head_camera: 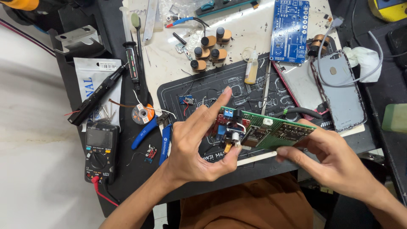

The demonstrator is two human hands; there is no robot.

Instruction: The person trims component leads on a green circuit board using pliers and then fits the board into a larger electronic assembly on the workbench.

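Holding a green board (pixel 277 132) above the desk (pixel 178 63), both hands share it: the left hand (pixel 199 148) pinches its near end, forefinger raised, while the right hand (pixel 335 157) clasps its far end. Beneath lies a black mat (pixel 203 91); blue cutters (pixel 146 131) and a multimeter (pixel 99 152) sit to the left.

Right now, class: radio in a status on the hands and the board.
Left hand and right hand grip green circuit board by its ends. Board held above black mat. Nothing between.

Head camera looks steeply down; workbench (pixel 140 169) close.
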